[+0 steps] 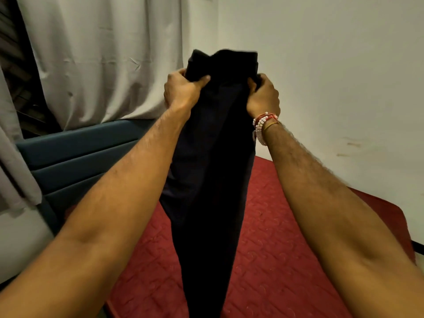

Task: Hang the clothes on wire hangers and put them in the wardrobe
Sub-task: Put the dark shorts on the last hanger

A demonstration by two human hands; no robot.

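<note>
A pair of black trousers (211, 168) hangs straight down in front of me over the bed, held up near its top edge. My left hand (181, 90) grips the left side of the upper end, thumb across the cloth. My right hand (263, 95), with bead bracelets on the wrist, grips the right side at about the same height. The top of the garment folds over above both hands. No wire hanger and no wardrobe are in view.
A red quilted mattress (286, 260) lies below. A dark blue padded headboard (75, 161) stands at the left, with grey curtains (103, 60) above it. A pale wall (344, 76) fills the right.
</note>
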